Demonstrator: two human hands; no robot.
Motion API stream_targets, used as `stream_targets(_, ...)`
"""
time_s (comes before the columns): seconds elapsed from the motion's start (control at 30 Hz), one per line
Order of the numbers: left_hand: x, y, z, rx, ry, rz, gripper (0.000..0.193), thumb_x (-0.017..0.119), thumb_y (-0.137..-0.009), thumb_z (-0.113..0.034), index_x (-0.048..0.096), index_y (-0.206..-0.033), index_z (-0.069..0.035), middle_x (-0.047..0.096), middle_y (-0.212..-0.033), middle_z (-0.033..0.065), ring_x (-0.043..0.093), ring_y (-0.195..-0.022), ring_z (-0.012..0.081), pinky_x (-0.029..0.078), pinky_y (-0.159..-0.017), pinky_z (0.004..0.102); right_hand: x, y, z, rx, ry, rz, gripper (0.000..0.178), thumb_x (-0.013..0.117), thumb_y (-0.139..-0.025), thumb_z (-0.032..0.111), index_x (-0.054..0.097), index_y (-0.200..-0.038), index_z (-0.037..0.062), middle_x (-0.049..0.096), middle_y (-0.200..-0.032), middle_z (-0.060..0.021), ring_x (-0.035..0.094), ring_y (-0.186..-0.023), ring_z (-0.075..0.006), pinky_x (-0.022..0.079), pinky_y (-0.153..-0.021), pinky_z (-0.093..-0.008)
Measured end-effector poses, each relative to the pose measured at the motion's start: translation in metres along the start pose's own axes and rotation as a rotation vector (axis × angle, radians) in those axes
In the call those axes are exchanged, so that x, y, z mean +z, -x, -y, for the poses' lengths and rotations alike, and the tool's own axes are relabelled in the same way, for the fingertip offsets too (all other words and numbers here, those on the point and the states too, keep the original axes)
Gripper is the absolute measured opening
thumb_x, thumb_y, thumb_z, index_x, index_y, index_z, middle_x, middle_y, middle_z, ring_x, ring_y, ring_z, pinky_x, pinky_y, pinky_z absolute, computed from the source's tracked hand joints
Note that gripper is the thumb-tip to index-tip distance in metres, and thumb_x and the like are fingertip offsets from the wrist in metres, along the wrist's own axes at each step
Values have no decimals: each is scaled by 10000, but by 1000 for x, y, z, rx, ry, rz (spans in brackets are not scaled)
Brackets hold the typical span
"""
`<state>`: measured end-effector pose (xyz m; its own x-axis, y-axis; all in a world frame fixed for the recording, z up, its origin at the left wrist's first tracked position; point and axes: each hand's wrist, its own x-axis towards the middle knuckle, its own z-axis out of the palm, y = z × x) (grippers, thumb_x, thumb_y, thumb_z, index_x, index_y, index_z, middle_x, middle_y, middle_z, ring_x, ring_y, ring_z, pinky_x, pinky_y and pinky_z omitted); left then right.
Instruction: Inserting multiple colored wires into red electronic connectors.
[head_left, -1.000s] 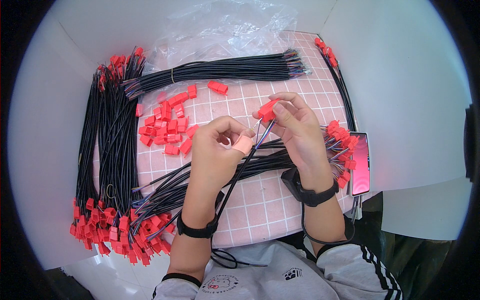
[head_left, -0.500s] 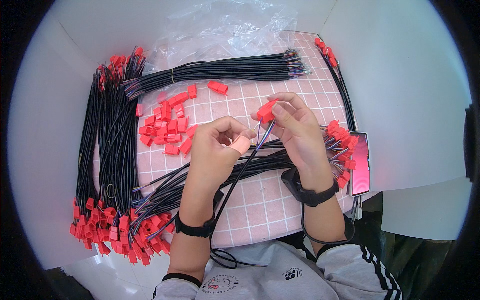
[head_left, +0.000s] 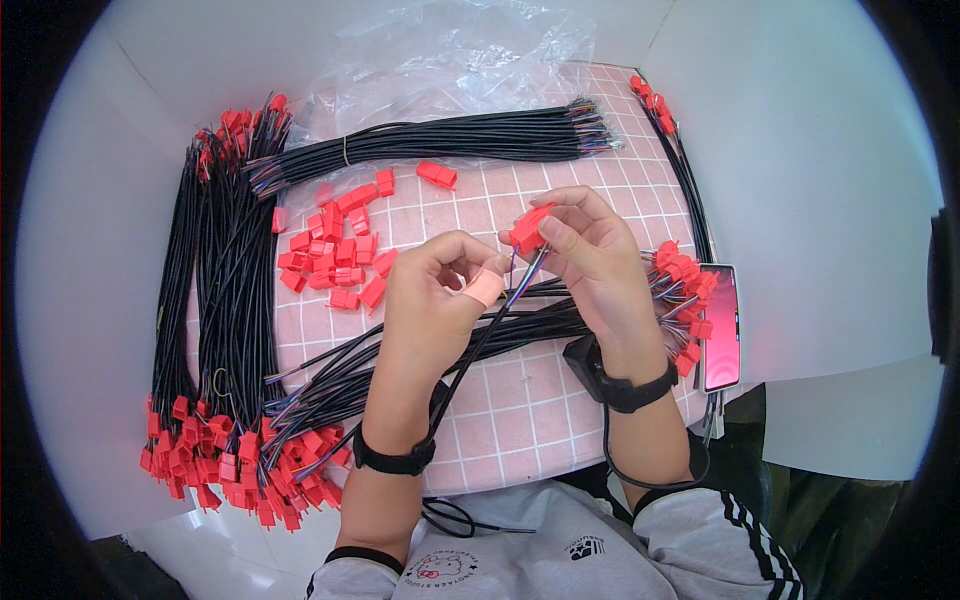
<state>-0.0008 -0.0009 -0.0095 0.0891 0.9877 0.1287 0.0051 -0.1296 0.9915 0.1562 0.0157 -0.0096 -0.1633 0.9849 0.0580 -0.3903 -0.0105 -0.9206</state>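
Observation:
My right hand [head_left: 598, 262] is closed on a red connector housing [head_left: 529, 231], thumb on its near side. Several thin coloured wires [head_left: 537, 262] run from the housing down into a black cable [head_left: 465, 365], which slants past my left wrist. My left hand [head_left: 435, 290] is closed in a pinch just below and left of the housing; its thumb has a peach-coloured cover [head_left: 484, 288]. A thin wire [head_left: 513, 268] hangs by those fingertips, and whether they grip it is hard to see. Beneath both hands lies a bundle of black cables [head_left: 530, 328], with red housings [head_left: 685, 268] on its right end.
Loose red housings [head_left: 325, 250] lie left of my hands. A tied bundle of bare-ended cables [head_left: 450, 138] rests behind on a clear plastic bag [head_left: 450, 60]. Finished-looking cables [head_left: 235, 280] fill the left side. A phone [head_left: 720, 330] lies at right; pale panels [head_left: 830, 180] enclose the table.
The red housing has tilted and shifted slightly left and down in my right hand. The wire by my left fingertips now stands closer under the housing. The black cable has swung a little right.

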Motion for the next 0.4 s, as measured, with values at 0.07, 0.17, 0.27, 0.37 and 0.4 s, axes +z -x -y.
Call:
stream_targets(0.07,1,1,-4,-36,32,-1,74,588,-727,-69,619,-737,-2,569,-607,-5,482,-557,34,343,-508,182,0,0,0,-12,-3,2,218,554,-831,117,484,-1013,23,593,-922,-133,589,-889,-208,488,-742,-315)
stream_targets(0.17,2,1,-4,-69,58,-4,87,581,-741,-65,617,-745,15,576,-620,7,494,-566,38,365,-511,178,1,0,0,-21,-2,7,218,553,-832,117,485,-1016,23,594,-938,-139,587,-894,-203,487,-747,-317)
stream_targets(0.27,2,1,-3,-67,56,-6,96,579,-745,-63,620,-761,22,578,-627,14,497,-567,41,376,-515,178,-1,-1,0,-17,21,12,224,552,-832,117,485,-1024,24,593,-955,-149,586,-895,-203,487,-753,-319)
stream_targets(0.37,2,2,-4,-82,59,-14,100,577,-745,-60,625,-773,23,580,-630,20,501,-567,46,380,-518,179,-1,-1,-1,-35,37,0,227,570,-818,104,498,-1014,13,594,-936,-133,597,-866,-194,498,-729,-295)
stream_targets(0.4,1,2,-5,-95,57,-21,101,575,-746,-59,626,-776,23,583,-631,24,507,-570,51,383,-519,179,0,-1,-2,-55,34,-13,228,589,-804,91,512,-1000,2,595,-911,-112,608,-837,-184,510,-702,-270)
